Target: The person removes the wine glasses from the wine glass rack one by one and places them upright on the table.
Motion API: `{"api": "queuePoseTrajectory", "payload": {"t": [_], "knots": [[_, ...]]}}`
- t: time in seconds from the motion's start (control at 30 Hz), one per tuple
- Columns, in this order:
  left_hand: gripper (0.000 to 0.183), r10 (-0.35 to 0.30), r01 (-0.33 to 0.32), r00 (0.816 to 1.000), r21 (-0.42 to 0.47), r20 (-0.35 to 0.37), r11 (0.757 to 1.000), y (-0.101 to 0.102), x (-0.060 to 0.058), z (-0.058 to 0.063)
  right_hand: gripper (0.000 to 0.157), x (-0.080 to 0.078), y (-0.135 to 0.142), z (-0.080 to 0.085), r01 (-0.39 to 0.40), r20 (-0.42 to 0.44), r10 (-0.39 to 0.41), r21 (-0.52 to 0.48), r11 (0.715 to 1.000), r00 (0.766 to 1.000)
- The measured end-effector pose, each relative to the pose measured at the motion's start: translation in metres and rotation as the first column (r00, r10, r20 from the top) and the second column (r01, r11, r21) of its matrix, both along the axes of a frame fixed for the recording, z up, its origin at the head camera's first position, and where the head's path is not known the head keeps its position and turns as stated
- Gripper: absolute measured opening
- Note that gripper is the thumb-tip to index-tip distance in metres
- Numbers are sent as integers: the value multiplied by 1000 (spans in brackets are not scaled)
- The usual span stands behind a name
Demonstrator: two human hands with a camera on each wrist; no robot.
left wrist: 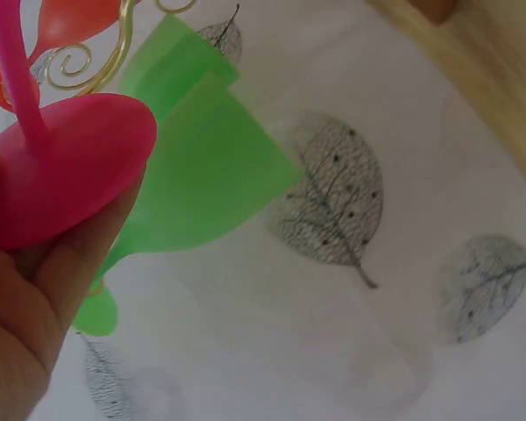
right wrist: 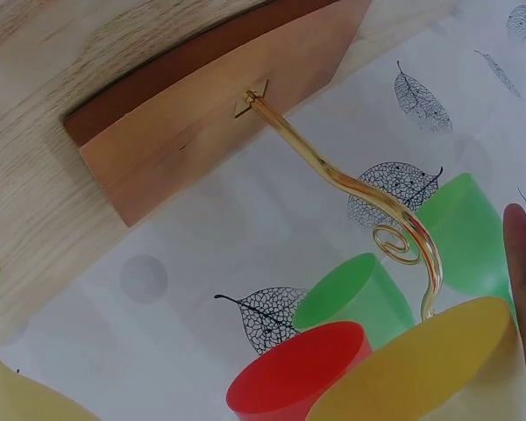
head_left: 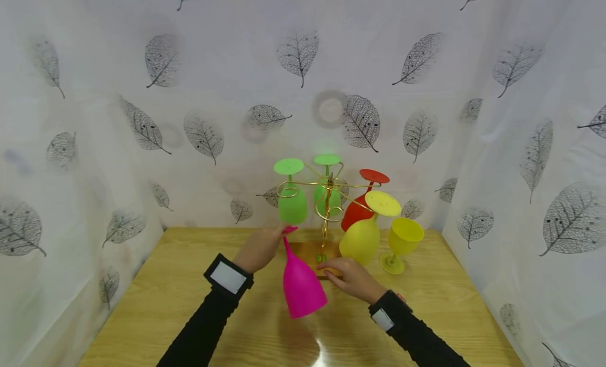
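Upside down and tilted, a magenta plastic wine glass (head_left: pixel 303 285) hangs from my left hand (head_left: pixel 260 248), which pinches its round foot (left wrist: pixel 96 167). My right hand (head_left: pixel 355 280) is in front of the wooden base of a gold wine glass rack (head_left: pixel 330 185); its fingers (right wrist: pixel 524 263) look fairly straight and hold nothing visible. Whether they touch the base (right wrist: pixel 202 114) is unclear. Two green glasses (head_left: pixel 292 206), a red glass (head_left: pixel 356 209) and a yellow glass (head_left: pixel 361 238) hang inverted from the rack's loops.
Another yellow glass (head_left: pixel 405 238) stands upright on the wooden table (head_left: pixel 189 283), right of the rack. White leaf-printed sheets (head_left: pixel 227 67) close off the back and both sides.
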State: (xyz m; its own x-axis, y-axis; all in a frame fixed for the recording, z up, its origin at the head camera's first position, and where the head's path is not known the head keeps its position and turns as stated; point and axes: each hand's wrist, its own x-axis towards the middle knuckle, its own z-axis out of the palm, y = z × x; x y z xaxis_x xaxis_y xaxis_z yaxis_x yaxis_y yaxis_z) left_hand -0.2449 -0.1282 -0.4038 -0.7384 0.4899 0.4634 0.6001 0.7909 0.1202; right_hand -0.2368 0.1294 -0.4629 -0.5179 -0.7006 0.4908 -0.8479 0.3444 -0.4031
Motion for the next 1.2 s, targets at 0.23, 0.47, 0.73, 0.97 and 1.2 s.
{"api": "queuePoseTrajectory", "payload": {"t": [0.23, 0.47, 0.73, 0.97, 1.2], "knots": [[24, -61, -35, 914, 229, 400, 973, -7, -16, -31, 37, -1, -2, -5, -7, 18, 8, -40, 999, 1000], [25, -156, -74, 828, 380, 539, 922, -8, -26, -62, 80, -2, -7, -8, -44, 82, 53, -115, 992, 995], [22, -290, -171, 674, 526, 679, 833, 2, -25, -88, 104, 3, -10, 1, -57, 142, 82, -174, 983, 986], [30, -479, -269, 456, 629, 750, 729, 11, -22, -107, 106, 14, -14, 15, -67, 311, 163, -299, 952, 936], [32, -559, -294, 339, 649, 757, 701, 23, -11, -123, 115, 7, -16, -4, -25, 323, 158, -381, 924, 933]]}}
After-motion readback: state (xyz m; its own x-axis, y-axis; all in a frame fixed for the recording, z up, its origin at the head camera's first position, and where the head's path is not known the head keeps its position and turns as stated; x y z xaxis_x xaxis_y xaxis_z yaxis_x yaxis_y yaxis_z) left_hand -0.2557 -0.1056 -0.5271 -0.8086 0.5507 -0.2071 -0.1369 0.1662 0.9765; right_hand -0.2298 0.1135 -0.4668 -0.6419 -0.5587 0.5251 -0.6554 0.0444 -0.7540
